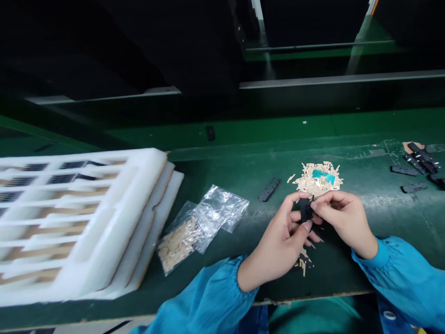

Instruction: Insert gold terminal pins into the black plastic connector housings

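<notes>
My left hand (280, 243) and my right hand (342, 218) meet over the green bench, pinching a small black plastic part (306, 209) between the fingertips. Beyond my fingers lies a heap of beige paper backing strips (314, 182) with a teal film scrap (323, 176) on top. A few similar beige bits with a dark piece (304, 263) sit just below my left hand. A black hinge-like strip (269, 189) rests to the left of the heap.
A stack of white foam trays (139, 218) with dark parts in its slots fills the left side. A clear plastic bag of beige strips (179, 243) lies next to it. Several black strips (413, 162) lie at the right. The bench's front edge (313, 298) runs below my hands.
</notes>
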A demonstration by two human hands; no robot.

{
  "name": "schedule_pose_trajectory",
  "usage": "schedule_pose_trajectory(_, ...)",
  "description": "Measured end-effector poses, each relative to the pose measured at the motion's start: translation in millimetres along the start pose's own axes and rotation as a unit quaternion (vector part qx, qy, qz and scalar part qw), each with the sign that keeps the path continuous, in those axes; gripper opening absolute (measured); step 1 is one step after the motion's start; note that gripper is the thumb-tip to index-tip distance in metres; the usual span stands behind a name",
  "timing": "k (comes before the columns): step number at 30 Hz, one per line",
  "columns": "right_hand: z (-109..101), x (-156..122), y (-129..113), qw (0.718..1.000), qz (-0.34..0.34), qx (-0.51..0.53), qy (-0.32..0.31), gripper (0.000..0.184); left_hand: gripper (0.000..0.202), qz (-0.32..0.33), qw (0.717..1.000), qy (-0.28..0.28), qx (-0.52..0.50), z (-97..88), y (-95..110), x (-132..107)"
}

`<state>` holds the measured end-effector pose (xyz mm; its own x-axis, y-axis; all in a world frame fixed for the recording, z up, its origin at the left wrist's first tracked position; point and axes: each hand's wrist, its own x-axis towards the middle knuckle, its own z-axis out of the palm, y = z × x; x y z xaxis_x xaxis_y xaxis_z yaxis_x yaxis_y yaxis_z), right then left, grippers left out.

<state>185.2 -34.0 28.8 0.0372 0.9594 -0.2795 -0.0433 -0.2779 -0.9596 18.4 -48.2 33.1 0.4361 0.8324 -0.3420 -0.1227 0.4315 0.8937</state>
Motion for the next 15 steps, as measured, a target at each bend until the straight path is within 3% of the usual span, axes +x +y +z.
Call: schedule_pose_trajectory(15, -0.9, 0.2, -3.6, 1.0, 0.015, 0.016, -0.022, 0.017, 0.044, -0.001, 1.0, -0.016, 0.011, -1.1, 1.5, -0.7)
